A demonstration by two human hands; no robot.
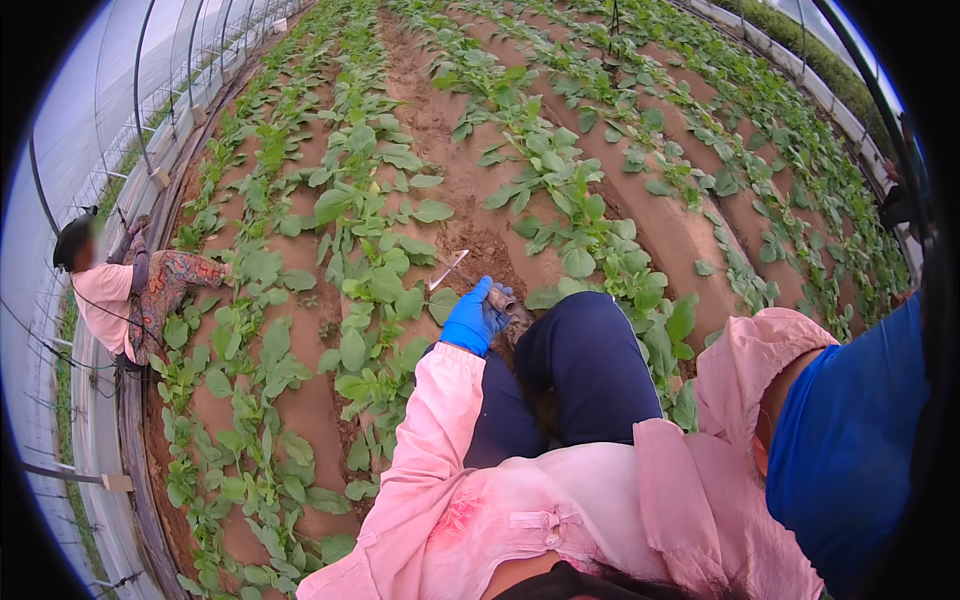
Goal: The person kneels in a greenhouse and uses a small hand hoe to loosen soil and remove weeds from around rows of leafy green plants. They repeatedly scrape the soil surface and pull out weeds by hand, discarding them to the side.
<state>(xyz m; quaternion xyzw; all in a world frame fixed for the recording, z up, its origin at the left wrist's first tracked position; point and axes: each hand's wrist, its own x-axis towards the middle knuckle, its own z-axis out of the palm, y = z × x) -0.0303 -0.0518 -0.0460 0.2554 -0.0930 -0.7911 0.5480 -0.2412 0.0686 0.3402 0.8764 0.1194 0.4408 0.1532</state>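
Observation:
My left hand [477,313], in a blue glove, is closed around the handle of a small hand hoe [501,301]. Its thin metal blade points away from me, above the bare soil [480,244] of the furrow, close to the leaves of the plant row [382,277] on the left. My right hand is out of view; a blue sleeve or cloth [847,420] covers the right side of the picture. Before me lie my bent knees in dark trousers [592,360], between two rows of leafy green plants.
A co-worker [109,300] in a pink top and patterned trousers is at the far left by the greenhouse edge board [135,450]. Another person is partly visible at the far right. Long planted ridges [675,225] run away from me under the hoops.

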